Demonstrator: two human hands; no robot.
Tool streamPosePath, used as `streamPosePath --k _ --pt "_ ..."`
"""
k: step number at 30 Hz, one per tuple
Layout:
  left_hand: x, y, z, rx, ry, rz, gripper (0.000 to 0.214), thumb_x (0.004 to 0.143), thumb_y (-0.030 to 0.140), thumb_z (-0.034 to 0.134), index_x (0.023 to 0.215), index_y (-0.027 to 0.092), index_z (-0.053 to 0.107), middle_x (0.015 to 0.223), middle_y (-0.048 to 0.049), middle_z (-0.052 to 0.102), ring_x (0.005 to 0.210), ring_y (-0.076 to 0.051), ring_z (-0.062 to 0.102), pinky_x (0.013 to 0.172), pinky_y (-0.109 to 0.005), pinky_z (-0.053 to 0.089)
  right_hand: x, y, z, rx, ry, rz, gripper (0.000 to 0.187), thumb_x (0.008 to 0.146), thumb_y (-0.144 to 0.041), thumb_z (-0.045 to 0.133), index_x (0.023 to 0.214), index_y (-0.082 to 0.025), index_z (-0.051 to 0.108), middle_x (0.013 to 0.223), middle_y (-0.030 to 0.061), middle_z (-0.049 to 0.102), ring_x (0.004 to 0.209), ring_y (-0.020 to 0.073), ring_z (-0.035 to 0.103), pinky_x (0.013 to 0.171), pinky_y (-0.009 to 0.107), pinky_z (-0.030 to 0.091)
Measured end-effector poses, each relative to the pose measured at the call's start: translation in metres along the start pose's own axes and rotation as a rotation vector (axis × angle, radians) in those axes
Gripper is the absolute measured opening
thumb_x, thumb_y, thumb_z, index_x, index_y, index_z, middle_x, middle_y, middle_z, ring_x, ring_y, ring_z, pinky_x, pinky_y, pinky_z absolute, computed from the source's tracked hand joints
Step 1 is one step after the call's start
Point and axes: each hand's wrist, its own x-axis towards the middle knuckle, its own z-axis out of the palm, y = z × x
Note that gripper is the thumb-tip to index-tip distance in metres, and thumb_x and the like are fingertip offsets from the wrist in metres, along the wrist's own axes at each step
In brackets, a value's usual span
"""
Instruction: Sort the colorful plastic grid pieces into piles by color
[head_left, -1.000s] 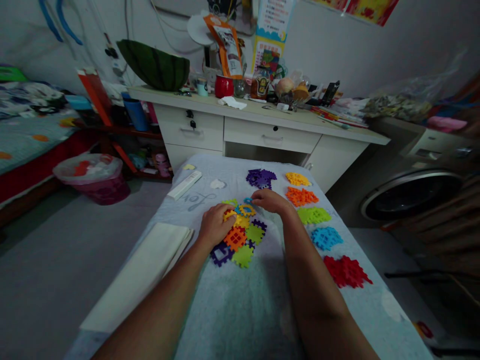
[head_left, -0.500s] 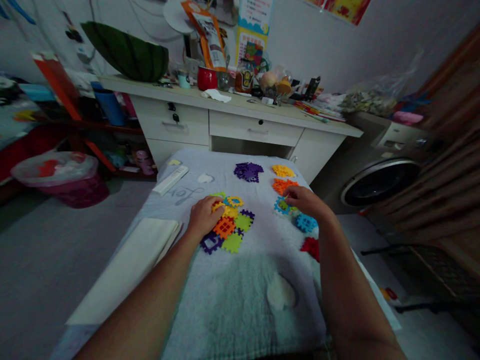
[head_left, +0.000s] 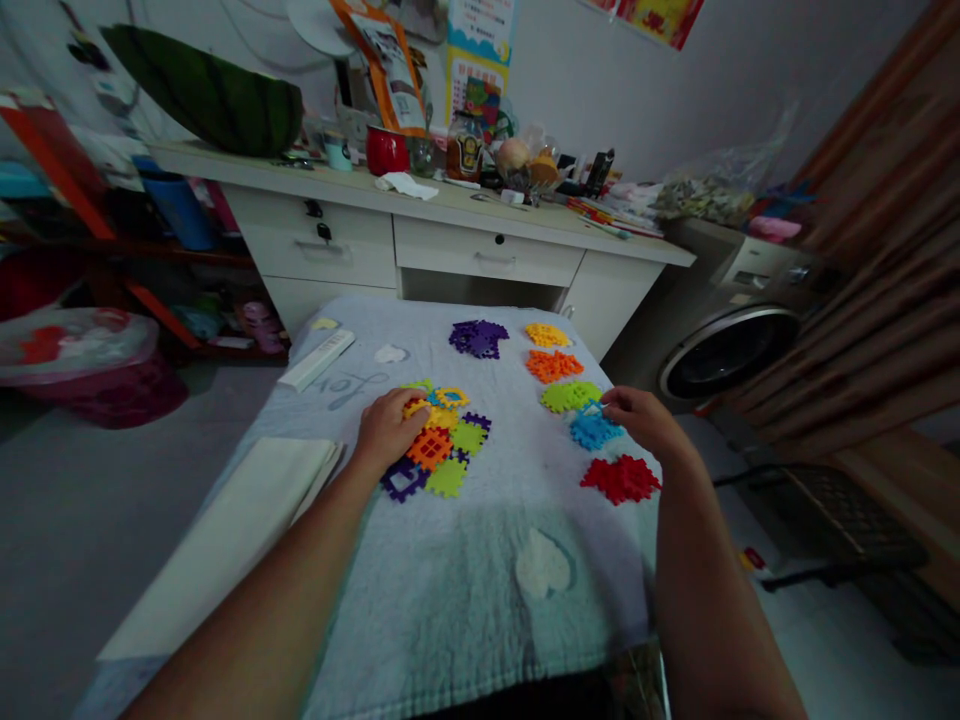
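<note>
A mixed heap of plastic interlocking tiles point(head_left: 444, 455) lies in the middle of a pale blue towel point(head_left: 465, 590). My left hand point(head_left: 388, 428) rests curled on the heap's left side, over yellow and orange tiles. Down the right side lie sorted piles: purple point(head_left: 478, 337), yellow point(head_left: 547, 334), orange point(head_left: 553, 365), green point(head_left: 568, 396), blue point(head_left: 592, 430) and red point(head_left: 619, 478). My right hand point(head_left: 643, 420) has its fingertips pinched at the top of the blue pile, touching a blue tile.
A folded cream cloth point(head_left: 225, 540) lies on the towel's left edge and a white remote point(head_left: 316, 359) at the far left. Behind stand a cluttered white desk point(head_left: 420, 235) with half a watermelon point(head_left: 206, 95), a washing machine point(head_left: 731, 335) and a pink bin point(head_left: 82, 365).
My right hand has carried a blue tile from the mixed heap across to the blue pile on the right. My left hand has stayed on the heap. The camera has swung right.
</note>
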Motion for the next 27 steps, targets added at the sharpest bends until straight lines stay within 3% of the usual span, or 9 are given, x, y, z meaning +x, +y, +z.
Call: streamPosePath --k 4,9,17,22,27 --pt "0.001 -0.003 0.001 0.007 -0.001 0.016 0.037 0.083 0.04 0.049 0.109 0.021 0.068 0.118 -0.0073 0.069 0.109 -0.025 0.062 0.096 -0.037 0.046 0.002 0.016 -0.007 0.129 0.174 0.114 0.016 0.069 -0.025 0.061 0.082 -0.016 0.066 0.064 0.0015 0.064 0.056 0.0126 0.055 0.056 0.024 0.043" --pt "0.002 -0.007 0.003 0.013 0.002 0.024 0.037 0.083 0.042 0.049 0.108 0.023 0.068 0.117 -0.0058 0.069 0.109 -0.024 0.062 0.095 -0.035 0.047 0.003 0.037 -0.002 0.148 0.178 0.2 0.014 0.067 -0.024 0.06 0.076 -0.016 0.067 0.059 0.0008 0.063 0.052 0.0124 0.055 0.05 0.022 0.042" --pt "0.001 0.0 -0.001 0.002 -0.006 0.007 0.038 0.082 0.041 0.049 0.108 0.021 0.068 0.117 -0.0071 0.069 0.109 -0.026 0.062 0.095 -0.037 0.047 0.004 0.056 0.002 -0.139 0.181 0.299 0.011 0.072 -0.019 0.059 0.075 -0.016 0.068 0.063 0.0032 0.066 0.053 0.014 0.059 0.052 0.024 0.04" --pt "0.0 0.001 -0.001 0.003 -0.009 0.0 0.037 0.082 0.041 0.049 0.108 0.022 0.068 0.117 -0.0068 0.068 0.109 -0.025 0.062 0.096 -0.037 0.046 0.004 0.038 0.004 -0.356 0.258 0.179 0.015 0.077 -0.021 0.06 0.086 -0.017 0.072 0.084 0.0087 0.072 0.073 0.0183 0.064 0.065 0.027 0.043" --pt "0.0 -0.003 0.001 0.002 -0.004 0.008 0.037 0.083 0.041 0.049 0.108 0.022 0.068 0.118 -0.0068 0.068 0.11 -0.025 0.062 0.095 -0.037 0.046 0.007 -0.01 0.024 -0.358 0.201 0.011 0.02 0.081 -0.019 0.059 0.096 -0.016 0.071 0.094 0.0093 0.072 0.082 0.0193 0.064 0.077 0.029 0.045"
